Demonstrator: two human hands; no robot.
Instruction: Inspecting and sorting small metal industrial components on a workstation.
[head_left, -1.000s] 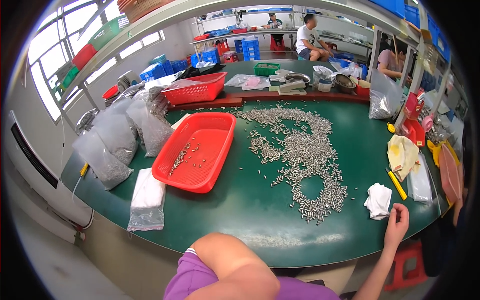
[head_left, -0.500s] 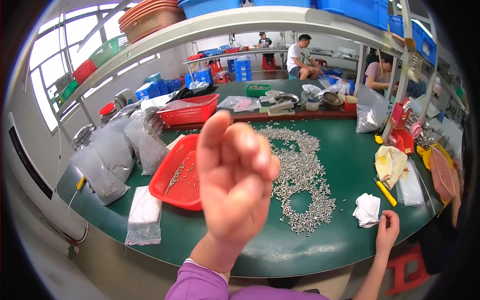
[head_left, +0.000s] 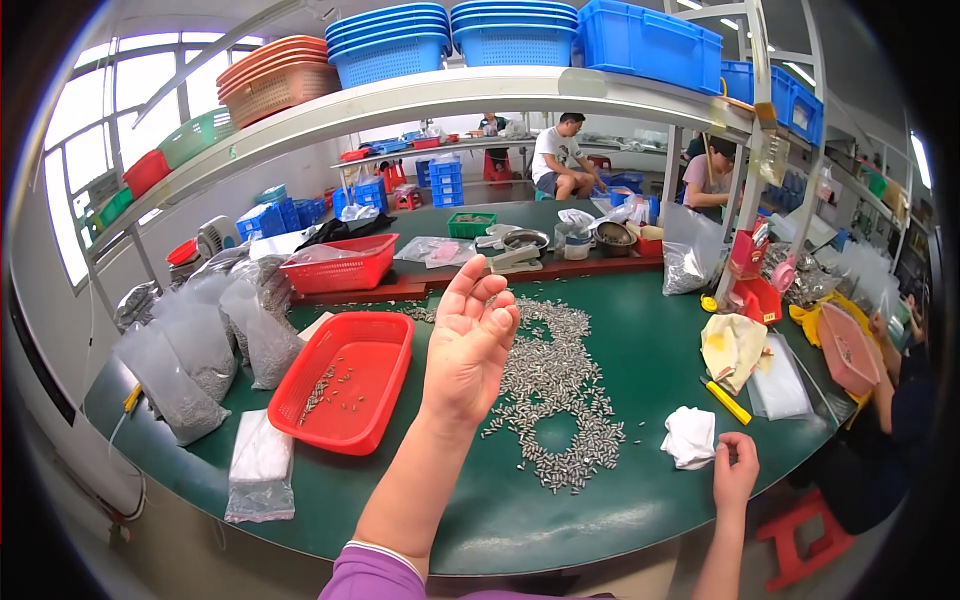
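Note:
My left hand (head_left: pixel 467 340) is raised over the table in front of me, palm showing, fingers lightly curved and nothing visible in it. Behind and beside it spreads a loose layer of small silvery metal pins (head_left: pixel 555 385), with a ring-shaped gap near its front. Left of the hand, a red plastic basket (head_left: pixel 385 400) holds a few similar pieces along one side. My right hand (head_left: pixel 736 470) rests low at the table's right front, fingers bent with a gap at the thumb. Its fingertips lie at the edge of a crumpled white cloth (head_left: pixel 689 438); whether they touch it is unclear.
Bags of metal pieces (head_left: pixel 175 385) stand at the left, near a flat plastic packet (head_left: pixel 262 460). A yellow-handled cutter (head_left: pixel 727 402) and a stained glove (head_left: pixel 733 350) lie at the right. A shelf (head_left: pixel 500 90) with bins crosses above; other people sit beyond.
My left hand has moved farther from the camera, its fingers straighter. The view has shifted, showing more of the shelf. My right hand remains beside the white cloth.

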